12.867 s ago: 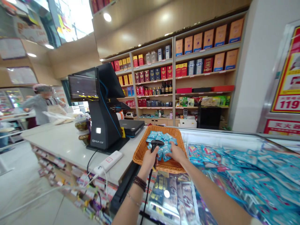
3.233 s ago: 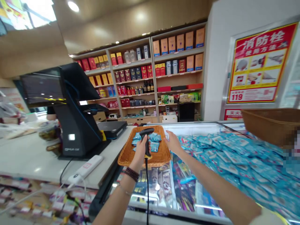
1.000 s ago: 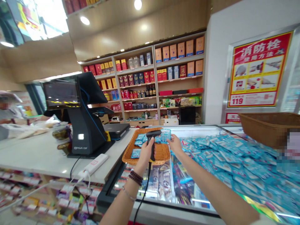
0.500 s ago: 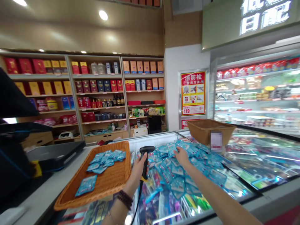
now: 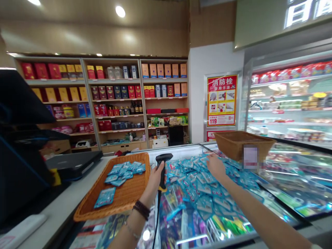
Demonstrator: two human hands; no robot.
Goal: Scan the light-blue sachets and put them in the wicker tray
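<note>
My left hand (image 5: 158,175) is wrapped round the handle of a black barcode scanner (image 5: 164,158), whose cable hangs down beside my wrist. Many small blue packets (image 5: 192,180) lie spread over the glass top of a freezer. My right hand (image 5: 215,164) reaches over the far part of this pile, its fingers bent down among the packets; what they hold, if anything, is hidden. To the left, an orange wicker basket (image 5: 132,195) contains a heap of similar blue packets and one packet (image 5: 105,197) lying apart near its front.
A brown basket (image 5: 233,142) with a blurred label stands on the freezer behind the pile. On the left are a grey counter (image 5: 58,207), a black device (image 5: 72,164) and a dark screen. Shelves of boxes line the back wall.
The view has shifted, so the scene sits further right and the shelves a little too. My right hand has moved slightly right over the pile. My left hand still holds the scanner.
</note>
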